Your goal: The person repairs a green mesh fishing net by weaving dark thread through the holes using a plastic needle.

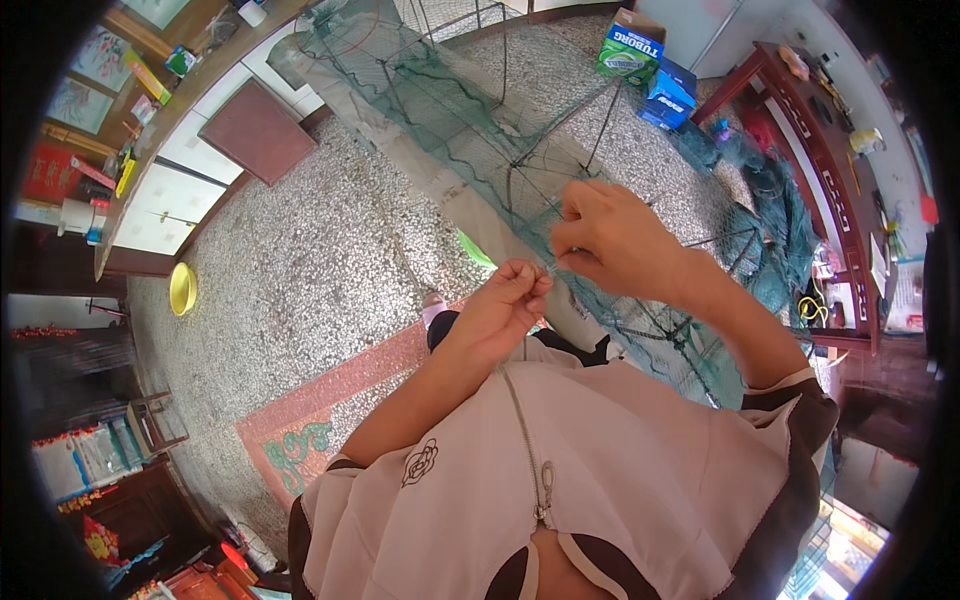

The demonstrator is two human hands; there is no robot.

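A long green mesh net on dark frame rods stretches from the far left to my right side, passing under and behind my hands. My left hand is closed in a pinch in front of my body, at the net's near edge. Just to its right and a little higher, my right hand is closed too, its thumb and fingertips pressed together. Whatever the fingertips hold is too fine to make out. Beneath the net runs a grey-beige cloth-like strip. A bright green piece shows beside that strip.
Two cardboard boxes, a green one and a blue one, stand on the speckled floor. Bundled green netting lies by a dark red table on the right. A yellow basin and a long white cabinet are at left.
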